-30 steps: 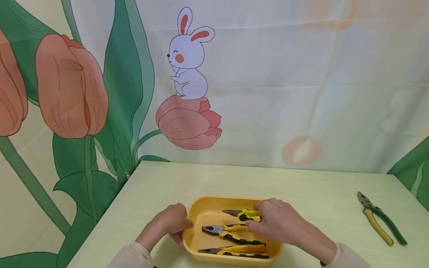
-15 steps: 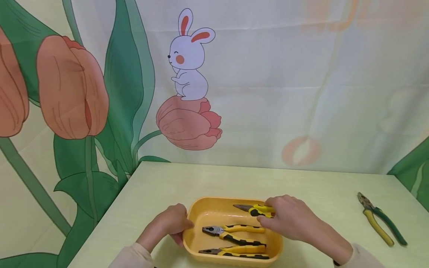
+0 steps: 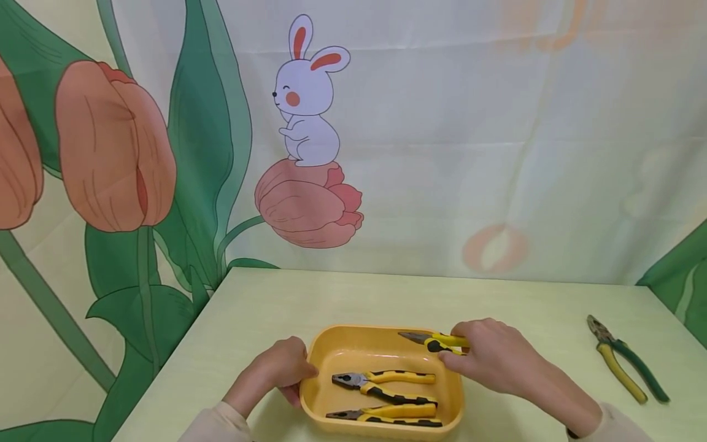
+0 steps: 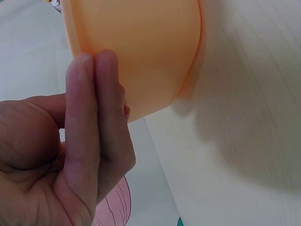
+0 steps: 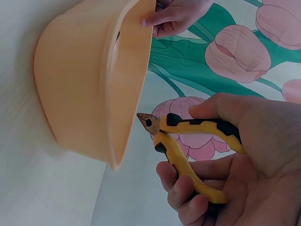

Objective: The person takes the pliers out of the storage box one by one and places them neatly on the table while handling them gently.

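In the head view, a yellow plastic basin (image 3: 345, 345) stands at the front of the table. My left hand (image 3: 283, 364) grips its left end, thumb over the rim and fingers against the outer wall (image 4: 155, 52). My right hand (image 3: 494, 359) holds diagonal cutting pliers (image 3: 440, 341) by their yellow and black handles. Their pointed tip overlaps the basin's far right corner; in the right wrist view, the spread handles (image 5: 200, 126) lie between thumb and fingers, the tip close to the rim. Inside lie combination pliers (image 3: 394, 377) and narrow-jawed pliers (image 3: 394, 410), both with yellow and black handles.
Another pair of pliers (image 3: 621, 356), with one yellow and one green handle, lies open at the table's right. Behind the pale wooden table (image 3: 525, 307) hangs a curtain (image 3: 420, 123) printed with a rabbit and tulips.
My right hand has moved right with the diagonal cutting pliers, from over the basin's inside to its far right corner. The left hand keeps its grip on the basin.
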The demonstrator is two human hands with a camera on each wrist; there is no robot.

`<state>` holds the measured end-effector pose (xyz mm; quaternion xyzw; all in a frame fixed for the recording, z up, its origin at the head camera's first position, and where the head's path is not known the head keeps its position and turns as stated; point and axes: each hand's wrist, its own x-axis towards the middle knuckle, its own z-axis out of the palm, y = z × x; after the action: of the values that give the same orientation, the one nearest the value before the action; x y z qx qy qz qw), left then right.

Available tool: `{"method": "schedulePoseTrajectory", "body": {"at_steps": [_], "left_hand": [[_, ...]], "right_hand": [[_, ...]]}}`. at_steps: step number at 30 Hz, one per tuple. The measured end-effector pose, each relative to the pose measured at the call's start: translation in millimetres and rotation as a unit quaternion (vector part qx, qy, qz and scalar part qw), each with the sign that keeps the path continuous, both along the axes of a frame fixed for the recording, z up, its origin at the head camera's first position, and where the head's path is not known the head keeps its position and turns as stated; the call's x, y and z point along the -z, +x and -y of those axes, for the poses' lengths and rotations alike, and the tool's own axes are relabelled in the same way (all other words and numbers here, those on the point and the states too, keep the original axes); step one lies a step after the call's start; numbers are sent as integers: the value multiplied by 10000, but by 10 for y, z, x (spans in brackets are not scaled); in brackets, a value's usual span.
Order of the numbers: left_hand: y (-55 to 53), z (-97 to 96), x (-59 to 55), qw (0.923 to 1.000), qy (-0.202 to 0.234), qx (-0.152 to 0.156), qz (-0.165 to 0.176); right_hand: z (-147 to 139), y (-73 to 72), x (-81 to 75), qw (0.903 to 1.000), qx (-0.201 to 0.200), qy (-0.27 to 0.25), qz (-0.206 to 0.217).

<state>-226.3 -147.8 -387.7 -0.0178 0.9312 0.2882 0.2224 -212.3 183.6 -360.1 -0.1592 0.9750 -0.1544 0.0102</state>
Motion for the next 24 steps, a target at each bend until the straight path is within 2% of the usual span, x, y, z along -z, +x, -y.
{"method": "schedulePoseTrajectory", "body": {"at_steps": [9,24], "left_hand": [[-2,0,-3,9999,13,-63,94],[-16,14,5,9999,-3,-2,132]], "right_hand": [[-128,-24,-48,9994,248,229,90],[-312,-9,-94,9984,530,192,87]]}}
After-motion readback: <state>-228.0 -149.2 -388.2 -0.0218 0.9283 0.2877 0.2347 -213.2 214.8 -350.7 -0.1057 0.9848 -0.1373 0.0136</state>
